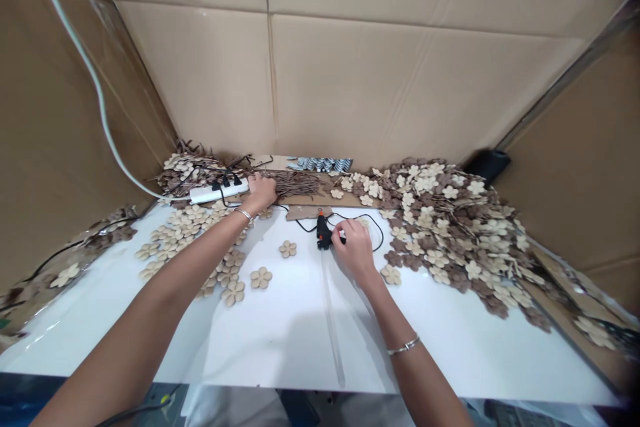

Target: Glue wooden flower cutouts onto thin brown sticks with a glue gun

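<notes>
My left hand (262,192) reaches to the back of the white table, at the left end of a bundle of thin brown stems (300,183) and beside the right end of a white power strip (213,193). Its fingers curl downward; what they hold, if anything, is hidden. Near the middle, my right hand (354,247) has its fingers closed at the handle of a black glue gun (324,232) with an orange tip pointing away. A long clear glue stick (331,320) sticks out from its rear toward the front edge. Two beige felt flowers (261,277) lie between my arms.
Beige flowers (175,237) spread at left. A large heap of brown and beige flowers on stems (440,213) fills the right. Grey-white striped pieces (325,165) lie at the back. Cardboard walls (350,80) enclose the table (280,347); a white cable (100,93) hangs at left.
</notes>
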The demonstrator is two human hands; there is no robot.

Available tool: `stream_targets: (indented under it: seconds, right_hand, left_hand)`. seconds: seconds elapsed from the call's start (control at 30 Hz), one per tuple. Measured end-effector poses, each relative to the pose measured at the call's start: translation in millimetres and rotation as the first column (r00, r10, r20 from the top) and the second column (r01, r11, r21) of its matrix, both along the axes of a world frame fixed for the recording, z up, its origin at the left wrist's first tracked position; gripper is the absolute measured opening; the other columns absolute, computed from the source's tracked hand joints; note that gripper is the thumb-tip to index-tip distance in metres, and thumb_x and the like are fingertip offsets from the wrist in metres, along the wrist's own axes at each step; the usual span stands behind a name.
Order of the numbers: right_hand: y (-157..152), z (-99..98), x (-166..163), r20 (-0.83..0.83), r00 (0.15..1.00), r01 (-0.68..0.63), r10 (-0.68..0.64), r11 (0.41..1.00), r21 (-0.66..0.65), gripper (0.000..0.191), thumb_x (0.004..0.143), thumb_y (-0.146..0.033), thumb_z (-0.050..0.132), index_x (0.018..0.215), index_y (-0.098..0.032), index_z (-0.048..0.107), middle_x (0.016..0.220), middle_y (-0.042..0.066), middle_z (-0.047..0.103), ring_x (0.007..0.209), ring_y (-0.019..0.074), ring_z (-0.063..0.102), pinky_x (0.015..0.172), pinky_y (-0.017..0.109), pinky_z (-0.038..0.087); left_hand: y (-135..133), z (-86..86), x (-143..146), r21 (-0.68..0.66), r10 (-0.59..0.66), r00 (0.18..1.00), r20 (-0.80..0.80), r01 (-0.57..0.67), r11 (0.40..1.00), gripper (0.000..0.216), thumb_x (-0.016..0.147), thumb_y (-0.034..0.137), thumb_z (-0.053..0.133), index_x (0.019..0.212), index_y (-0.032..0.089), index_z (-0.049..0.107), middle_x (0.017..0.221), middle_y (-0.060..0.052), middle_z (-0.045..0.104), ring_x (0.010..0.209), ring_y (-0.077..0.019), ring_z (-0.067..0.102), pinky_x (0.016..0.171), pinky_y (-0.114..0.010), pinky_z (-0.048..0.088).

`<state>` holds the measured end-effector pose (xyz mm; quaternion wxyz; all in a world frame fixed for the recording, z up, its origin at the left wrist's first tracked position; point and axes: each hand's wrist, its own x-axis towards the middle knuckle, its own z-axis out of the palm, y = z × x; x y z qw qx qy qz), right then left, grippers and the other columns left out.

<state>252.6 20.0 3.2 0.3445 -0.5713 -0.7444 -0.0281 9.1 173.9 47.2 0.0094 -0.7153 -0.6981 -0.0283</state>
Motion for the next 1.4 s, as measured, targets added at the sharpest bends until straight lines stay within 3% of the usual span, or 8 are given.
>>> stream_targets:
  seconds: [0.27,0.33,0.47,0.6,0.73,1.0,1.2,1.4]
  right_hand:
    - [-0.7,-0.5,-0.6,-0.085,0.996,-0.005,0.003,1.000,-0.021,0.014,0.089,-0.019,0.045,0.080,-0.020,0.056,0.087,0.006,0.063,0.089,0.0222,0.055,0.084,0.035,0.035]
    - [-1.7,-0.2,-2.8,-0.193,0.981,-0.036,0.030,0.999,-0.030,0.014,0.089,-0.021,0.046,0.080,-0.020,0.056,0.086,0.006,0.062,0.086,0.0213,0.054,0.083,0.035,0.037]
    - [-10.0,7.1,-11.3,-0.513,0.844,-0.173,0.156,0.985,0.015,0.017,0.093,-0.029,0.045,0.085,-0.021,0.059,0.090,0.006,0.062,0.088,0.0202,0.056,0.081,0.032,0.043]
    - [-24.8,19.4,-23.1,-0.645,0.702,-0.336,0.302,0.939,0.074,0.022,0.095,-0.032,0.046,0.108,-0.023,0.061,0.118,0.008,0.061,0.115,0.0218,0.053,0.093,0.034,0.042]
    - [-37.3,23.9,-33.7,-0.678,0.630,-0.537,0.380,0.843,-0.026,0.025,0.096,-0.035,0.044,0.111,-0.024,0.062,0.113,0.006,0.064,0.109,0.0218,0.054,0.094,0.035,0.040]
    - [-42.7,23.4,-39.2,-0.677,0.635,-0.530,0.373,0.847,-0.030,0.024,0.093,-0.043,0.049,0.094,-0.022,0.062,0.095,0.004,0.059,0.091,0.0196,0.051,0.086,0.033,0.039]
    - [-35.6,15.4,-40.9,-0.868,0.412,-0.814,0.276,0.540,-0.215,0.047,0.095,-0.053,0.042,0.070,-0.018,0.062,0.063,0.002,0.058,0.065,0.0167,0.053,0.071,0.032,0.041]
    - [-31.8,10.0,-36.8,-0.927,0.337,-0.826,0.164,0.523,-0.208,0.035,0.085,-0.051,0.062,0.074,-0.018,0.062,0.051,-0.006,0.041,0.049,0.0094,0.032,0.055,0.026,0.030]
  left_hand:
    - [3.1,30.6,-8.4,0.171,-0.049,0.975,0.215,0.011,0.985,0.025,0.083,0.029,0.057,0.090,0.010,0.071,0.100,-0.020,0.069,0.114,-0.0361,0.051,0.096,-0.048,0.034]
    - [-5.9,42.0,-10.9,0.188,-0.187,0.858,0.478,0.108,0.976,0.025,0.082,0.034,0.060,0.086,0.011,0.070,0.093,-0.014,0.071,0.100,-0.0286,0.059,0.090,-0.040,0.042]
    - [-53.2,52.0,-9.0,0.149,-0.350,0.410,0.842,0.447,0.882,0.035,0.077,0.046,0.068,0.089,0.013,0.065,0.100,-0.010,0.071,0.091,-0.0205,0.063,0.083,-0.034,0.048]
    - [-114.9,44.5,-4.9,0.130,-0.394,0.257,0.883,0.672,0.729,0.029,0.080,0.043,0.068,0.082,0.016,0.062,0.110,-0.011,0.066,0.095,-0.0194,0.062,0.082,-0.034,0.049]
    - [-151.7,35.6,-5.5,0.184,-0.556,0.263,0.788,0.763,0.620,0.023,0.085,0.041,0.065,0.082,0.018,0.064,0.103,-0.009,0.063,0.104,-0.0207,0.058,0.094,-0.036,0.046]
    - [-171.5,32.8,-6.7,0.132,-0.589,0.251,0.768,0.838,0.529,0.022,0.089,0.041,0.060,0.083,0.019,0.062,0.105,-0.009,0.060,0.105,-0.0206,0.057,0.100,-0.036,0.043]
    - [-169.6,21.5,-16.8,0.151,-0.571,0.259,0.779,0.807,0.571,0.023,0.088,0.041,0.059,0.083,0.019,0.062,0.107,-0.011,0.061,0.107,-0.0221,0.056,0.097,-0.038,0.044]
    - [-159.5,6.4,-27.4,0.132,-0.558,0.338,0.758,0.758,0.639,0.024,0.089,0.041,0.059,0.082,0.019,0.062,0.103,-0.007,0.062,0.104,-0.0202,0.056,0.095,-0.035,0.044]
